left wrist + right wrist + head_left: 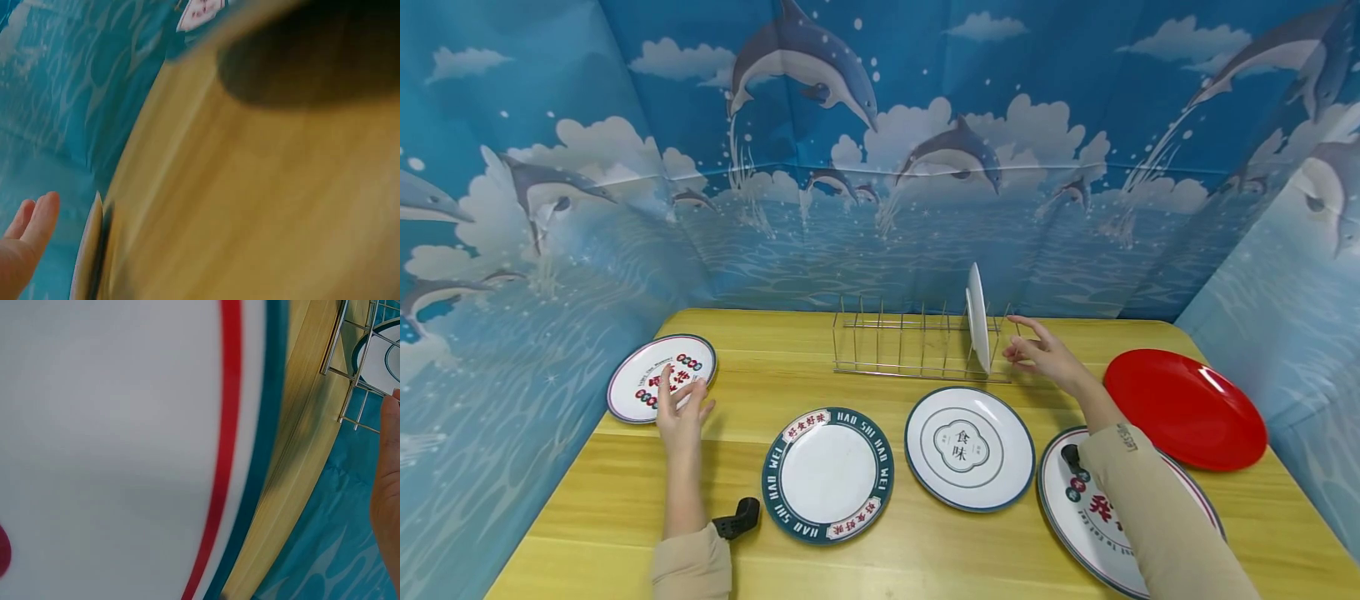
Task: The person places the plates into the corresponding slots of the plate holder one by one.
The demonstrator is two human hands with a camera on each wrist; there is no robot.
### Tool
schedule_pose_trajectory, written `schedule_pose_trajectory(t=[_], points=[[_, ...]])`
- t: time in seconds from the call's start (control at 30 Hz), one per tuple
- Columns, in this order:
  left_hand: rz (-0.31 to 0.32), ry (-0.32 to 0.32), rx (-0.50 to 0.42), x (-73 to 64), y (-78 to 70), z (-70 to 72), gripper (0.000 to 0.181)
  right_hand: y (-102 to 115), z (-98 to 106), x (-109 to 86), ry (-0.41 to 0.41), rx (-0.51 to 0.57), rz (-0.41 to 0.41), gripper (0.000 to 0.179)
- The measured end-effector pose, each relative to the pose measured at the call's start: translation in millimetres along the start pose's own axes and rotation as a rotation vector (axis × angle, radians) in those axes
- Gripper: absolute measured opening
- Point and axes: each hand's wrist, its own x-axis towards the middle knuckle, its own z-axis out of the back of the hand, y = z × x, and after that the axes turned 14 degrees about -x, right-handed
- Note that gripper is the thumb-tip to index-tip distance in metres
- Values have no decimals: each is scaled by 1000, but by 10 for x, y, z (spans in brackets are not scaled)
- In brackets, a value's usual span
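A small white plate with red lettering and a dark rim lies flat at the table's left edge. My left hand is over its right side, thumb and fingers spread with nothing between them; whether they touch the plate is unclear. Towards the back stands a wire dish rack, with one white plate upright in its right part. Just right of that plate, my right hand is at the rack's end, fingers loosely extended and holding nothing. In the right wrist view the hand appears beside the rack wires.
A green-rimmed plate and a blue-rimmed white plate lie in front of the rack. A large plate with red lettering lies under the right forearm. Beyond it is a red oval plate. A dolphin-print curtain hangs behind the table.
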Motion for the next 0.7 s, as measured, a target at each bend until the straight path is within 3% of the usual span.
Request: schedule_pose_trajectory(t=[0.17,0.37,0.5,0.7], points=[[15,-137,-29,14,-26,237,72,1,2,-1,-6,-10,-7,58],[122,-305,-39,24,-121,400,79,2,7,1,-4,0,-12,59],[144,-334,-33,53,-116,479,84,2,10,2,0,5,-12,60],[185,-298,-18,162,-99,569,89,14,9,-6,4,5,-8,60]])
